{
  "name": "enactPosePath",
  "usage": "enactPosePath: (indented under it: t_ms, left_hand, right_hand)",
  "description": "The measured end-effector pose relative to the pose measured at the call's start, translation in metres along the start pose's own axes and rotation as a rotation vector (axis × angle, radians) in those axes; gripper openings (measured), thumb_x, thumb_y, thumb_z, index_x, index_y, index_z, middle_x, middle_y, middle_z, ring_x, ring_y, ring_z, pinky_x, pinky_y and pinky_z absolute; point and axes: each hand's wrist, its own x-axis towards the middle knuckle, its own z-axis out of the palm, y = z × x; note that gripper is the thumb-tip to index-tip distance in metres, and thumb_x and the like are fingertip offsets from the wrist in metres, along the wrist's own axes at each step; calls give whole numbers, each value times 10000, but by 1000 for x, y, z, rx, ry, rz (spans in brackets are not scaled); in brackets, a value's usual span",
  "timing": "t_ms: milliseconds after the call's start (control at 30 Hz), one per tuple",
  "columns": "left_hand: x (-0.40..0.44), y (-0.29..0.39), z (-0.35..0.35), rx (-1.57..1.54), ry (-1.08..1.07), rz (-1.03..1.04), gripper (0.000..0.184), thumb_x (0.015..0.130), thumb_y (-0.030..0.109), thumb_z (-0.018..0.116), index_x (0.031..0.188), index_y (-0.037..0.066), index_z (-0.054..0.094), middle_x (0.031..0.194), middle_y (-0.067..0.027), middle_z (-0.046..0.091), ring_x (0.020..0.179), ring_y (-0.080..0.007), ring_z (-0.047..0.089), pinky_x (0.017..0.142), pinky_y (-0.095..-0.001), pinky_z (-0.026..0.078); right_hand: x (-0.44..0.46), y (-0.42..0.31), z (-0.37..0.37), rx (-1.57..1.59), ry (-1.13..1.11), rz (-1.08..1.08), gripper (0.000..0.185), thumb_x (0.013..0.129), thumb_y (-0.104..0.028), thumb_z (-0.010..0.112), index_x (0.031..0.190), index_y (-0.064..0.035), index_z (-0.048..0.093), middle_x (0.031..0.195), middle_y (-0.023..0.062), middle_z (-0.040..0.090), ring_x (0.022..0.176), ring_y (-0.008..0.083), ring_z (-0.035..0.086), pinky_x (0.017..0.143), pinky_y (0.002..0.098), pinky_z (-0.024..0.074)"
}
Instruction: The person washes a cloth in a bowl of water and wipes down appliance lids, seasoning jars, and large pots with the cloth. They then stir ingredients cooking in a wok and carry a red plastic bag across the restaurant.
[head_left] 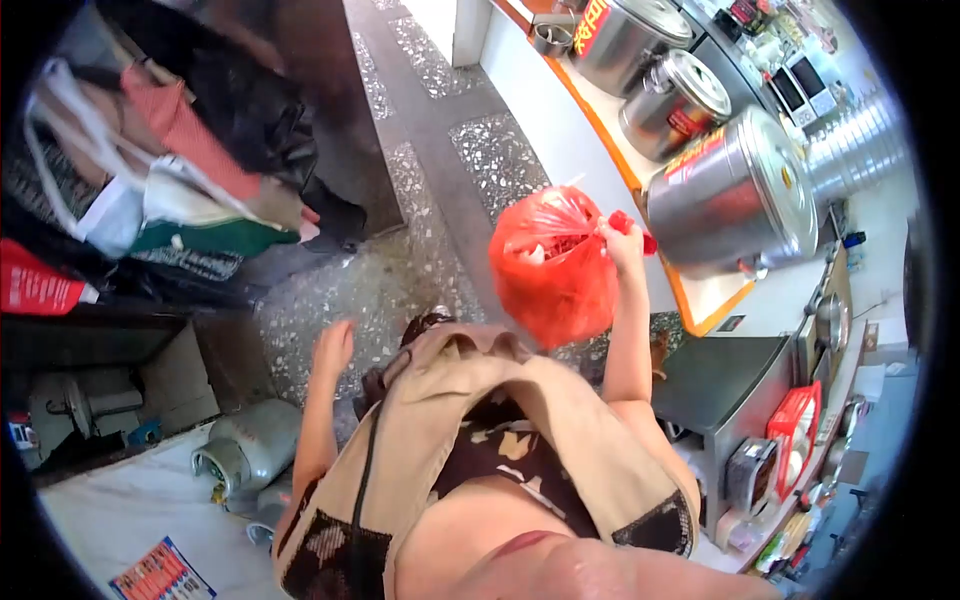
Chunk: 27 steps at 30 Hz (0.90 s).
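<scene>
My right hand is closed round the gathered red neck of a plastic bag. The red bag hangs full and rounded in front of my body, and whitish and dark contents show faintly through its thin side. My left hand is held low on the left, over the speckled floor. Its fingers look loosely curled together, with nothing visible in them. A tan apron covers my front.
Several large steel pots, one a lidded pot, stand on an orange-edged counter to the right. A grey cabinet is near my right arm. Bags and clothing are heaped at left, above a gas cylinder. A speckled floor runs ahead.
</scene>
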Motion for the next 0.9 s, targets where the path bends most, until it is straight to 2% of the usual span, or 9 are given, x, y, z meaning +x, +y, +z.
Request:
enactPosePath:
  t_ms: [200, 333, 400, 567, 600, 700, 800, 867, 900]
  left_hand:
    - [380, 130, 9, -137, 79, 459, 162, 814, 101, 553, 958, 119, 625, 915, -91, 636, 850, -302, 615, 722, -387, 504]
    - [557, 184, 19, -173, 147, 490, 138, 834, 120, 541, 944, 105, 623, 894, -113, 631, 858, -317, 611, 739, -406, 497]
    - [638, 188, 18, -232, 255, 407, 135, 840, 124, 536, 940, 95, 622, 900, -122, 631, 855, -322, 609, 741, -410, 495]
    - [735, 99, 11, -144, 193, 125, 135, 840, 120, 534, 941, 82, 615, 939, -133, 630, 903, -331, 596, 767, -403, 491]
    - [748, 78, 9, -200, 214, 34, 144, 838, 121, 539, 949, 77, 620, 937, -141, 634, 896, -326, 605, 764, -396, 494]
    - [789, 19, 4, -364, 299, -301, 168, 836, 126, 553, 962, 59, 641, 910, -159, 654, 859, -300, 640, 749, -371, 507]
    - [848, -64, 22, -401, 372, -529, 167, 833, 129, 554, 937, 58, 663, 888, -154, 669, 860, -283, 655, 759, -359, 511]
    - [913, -91, 0, -373, 383, -530, 167, 830, 134, 556, 933, 63, 666, 891, -156, 666, 861, -287, 654, 753, -357, 511]
    - [955, -95, -25, -387, 359, -520, 175, 839, 133, 547, 954, 66, 661, 888, -155, 666, 862, -291, 652, 743, -357, 511]
  right_hand:
    - [191, -92, 45, 42, 66, -42, 90, 820, -88, 627, 853, -12, 665, 690, 33, 642, 489, 80, 521, 421, 220, 380]
    - [322, -150, 115, 104, -27, -74, 85, 809, -85, 658, 761, -16, 669, 656, 18, 629, 515, 82, 528, 450, 250, 396]
    - [394, -172, 165, 110, -77, -144, 96, 811, -61, 637, 749, 6, 666, 651, 16, 619, 604, 85, 554, 550, 244, 426]
    - [576, -197, 288, -37, -273, -123, 119, 796, -95, 652, 749, 12, 674, 682, 31, 655, 624, 119, 593, 599, 292, 463]
    - [614, -193, 319, 21, -251, -230, 127, 820, -106, 652, 718, -32, 662, 568, 11, 584, 393, 73, 458, 360, 222, 334]
    - [698, -251, 384, 68, -347, -220, 134, 815, -96, 652, 695, -36, 652, 564, 14, 584, 391, 76, 460, 358, 222, 329]
    - [781, -294, 472, 127, -347, -64, 110, 789, -81, 667, 690, -37, 655, 584, 24, 602, 436, 94, 504, 393, 243, 358]
    - [833, -332, 535, 160, -346, -70, 125, 790, -76, 669, 671, -51, 638, 546, 18, 575, 364, 81, 437, 334, 236, 293]
    - [851, -360, 562, 130, -378, -78, 108, 789, -66, 669, 688, -42, 640, 557, 18, 580, 373, 85, 448, 345, 232, 315]
